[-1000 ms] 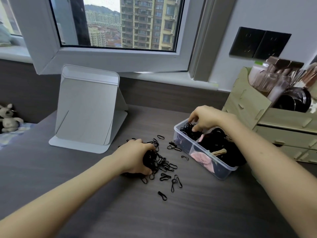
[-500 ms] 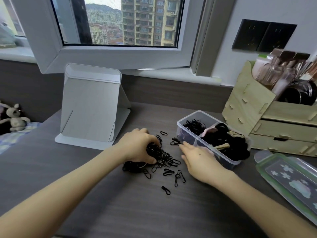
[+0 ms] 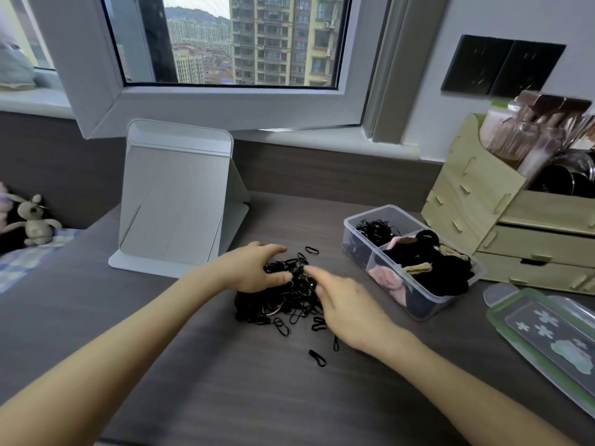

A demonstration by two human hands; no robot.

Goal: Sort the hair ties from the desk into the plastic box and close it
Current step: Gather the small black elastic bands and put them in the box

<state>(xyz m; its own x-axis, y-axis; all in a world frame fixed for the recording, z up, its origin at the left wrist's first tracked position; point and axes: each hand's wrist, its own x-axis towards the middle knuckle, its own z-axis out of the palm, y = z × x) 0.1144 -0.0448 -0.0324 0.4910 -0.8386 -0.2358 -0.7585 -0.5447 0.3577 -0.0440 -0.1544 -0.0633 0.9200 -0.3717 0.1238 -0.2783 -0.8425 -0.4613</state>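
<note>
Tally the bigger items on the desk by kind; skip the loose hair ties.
plastic box: 1
lid: 1
white folding stand: 1
wooden organizer: 1
Total: 4
hair ties: skipped, a tangled pile

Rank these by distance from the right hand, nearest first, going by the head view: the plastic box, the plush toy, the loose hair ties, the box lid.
1. loose hair ties: mid-desk, the right hand reaches into them.
2. plastic box: just right of the hand, slightly farther back.
3. box lid: far right of the desk.
4. plush toy: far left, beyond the desk.
</note>
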